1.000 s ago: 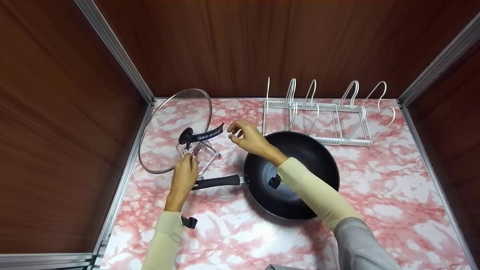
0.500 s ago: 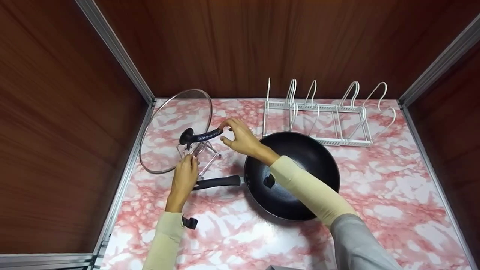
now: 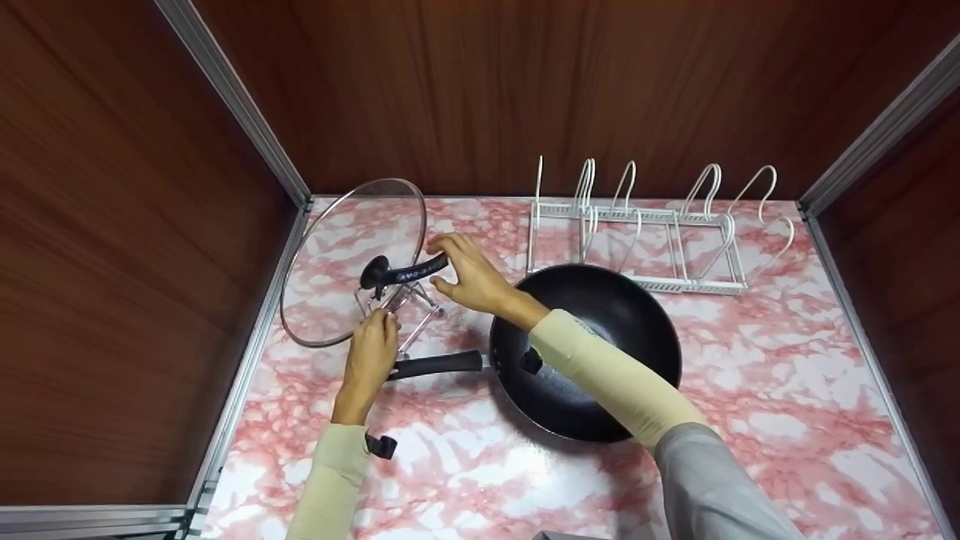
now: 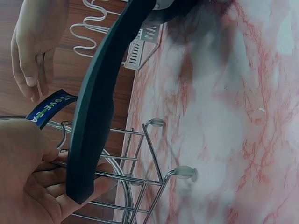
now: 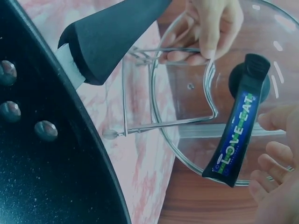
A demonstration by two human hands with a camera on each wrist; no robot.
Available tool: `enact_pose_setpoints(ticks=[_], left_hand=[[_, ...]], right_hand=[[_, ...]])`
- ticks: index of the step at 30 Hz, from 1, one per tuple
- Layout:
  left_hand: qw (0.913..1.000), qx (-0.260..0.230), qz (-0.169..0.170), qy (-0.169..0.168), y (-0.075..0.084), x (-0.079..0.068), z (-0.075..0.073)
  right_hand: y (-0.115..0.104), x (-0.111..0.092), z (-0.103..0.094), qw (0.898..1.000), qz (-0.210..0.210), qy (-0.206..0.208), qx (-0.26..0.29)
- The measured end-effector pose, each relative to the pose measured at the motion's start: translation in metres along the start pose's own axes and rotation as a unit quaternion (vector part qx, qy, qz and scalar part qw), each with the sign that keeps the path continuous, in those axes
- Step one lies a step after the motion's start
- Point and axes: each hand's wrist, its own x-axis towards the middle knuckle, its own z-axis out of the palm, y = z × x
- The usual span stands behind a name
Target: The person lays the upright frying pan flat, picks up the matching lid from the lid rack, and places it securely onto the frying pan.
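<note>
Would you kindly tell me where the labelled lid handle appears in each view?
Head: the lid handle is just left of centre.
Left wrist: at far left, above the left hand.
Right wrist: right of centre, beside the right hand.
Shared landmark: the pan's dark handle.

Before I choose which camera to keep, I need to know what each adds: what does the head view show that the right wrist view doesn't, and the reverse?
Only the head view shows the white rack and the sleeves.

Only the right wrist view clearly shows three rivets on the pan and green on the label.

Both share the pan, lid, stand, left hand and right hand.
</note>
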Motion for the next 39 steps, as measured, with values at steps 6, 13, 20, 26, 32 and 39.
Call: enact_pose_setpoints(ticks=[6, 13, 20, 26, 32, 39], left_hand=[[1.0000, 0.001, -0.008, -0.002, 0.000, -0.001, 0.000], [1.0000, 0.000, -0.001, 0.003, 0.000, -0.001, -0.001], [1.0000, -0.004, -0.001, -0.002, -0.002, -0.001, 0.000], [1.0000, -0.002, -0.003, -0.006, -0.003, -0.001, -0.001], [1.0000, -0.003, -0.005, -0.008, -0.002, -0.001, -0.002], [0.9999, -0.003, 0.001, -0.013, -0.002, -0.001, -0.003]], right_hand=[[-0.002, 0.005, 0.004, 1.000, -0.006, -0.025, -0.011], [-0.005, 0.007, 0.010, 0.997, -0.020, -0.063, -0.038], [-0.008, 0.008, 0.014, 0.994, -0.023, -0.096, -0.049], [-0.009, 0.009, 0.016, 0.993, -0.028, -0.094, -0.073], [-0.011, 0.010, 0.018, 0.991, -0.027, -0.093, -0.093], [-0.012, 0.013, 0.023, 0.991, -0.023, -0.082, -0.102]])
